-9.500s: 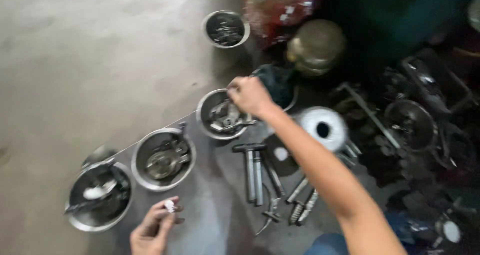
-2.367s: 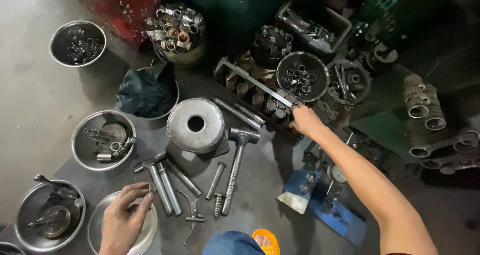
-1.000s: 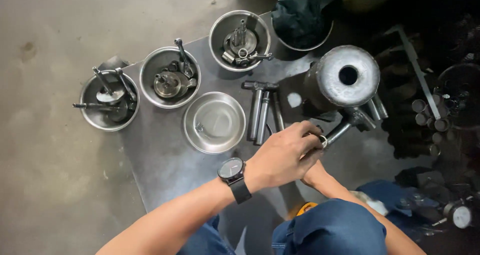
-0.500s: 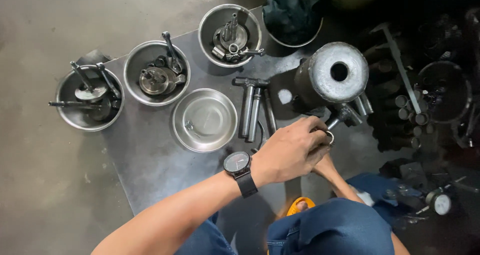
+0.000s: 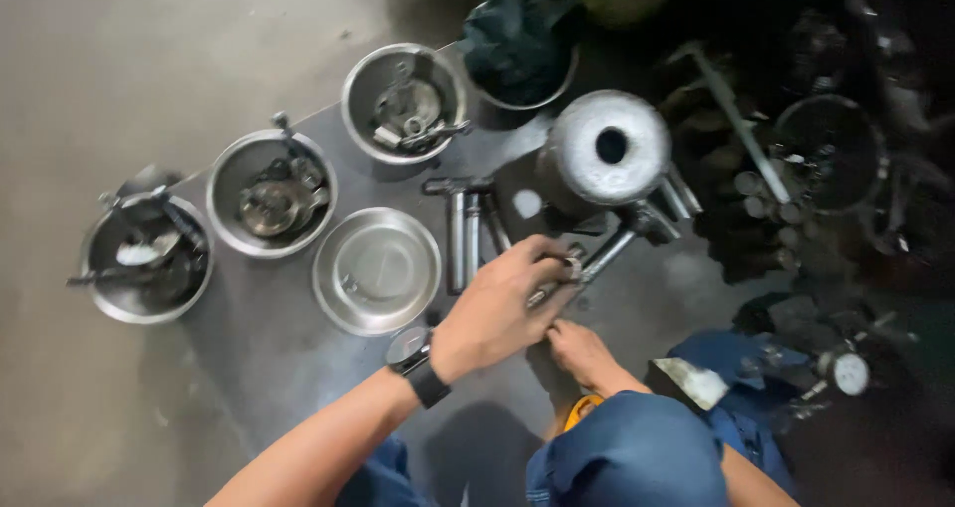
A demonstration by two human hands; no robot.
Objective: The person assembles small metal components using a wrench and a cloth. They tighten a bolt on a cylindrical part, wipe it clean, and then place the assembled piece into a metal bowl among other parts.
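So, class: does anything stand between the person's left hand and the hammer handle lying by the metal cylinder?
Nothing visible does. The left hand already rests over the near end of the hammer, its fingers curled on small metal parts there. The right hand sits just below it.

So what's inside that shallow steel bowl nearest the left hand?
The shallow steel bowl looks nearly bare: only one small part shows near its left inner edge, too blurred to identify. The left hand and wrist cover its lower right rim.

Dim, soft light falls from upper left, glinting off steel bowls (image 5: 376,270); right side murky, motion-blurred throughout.
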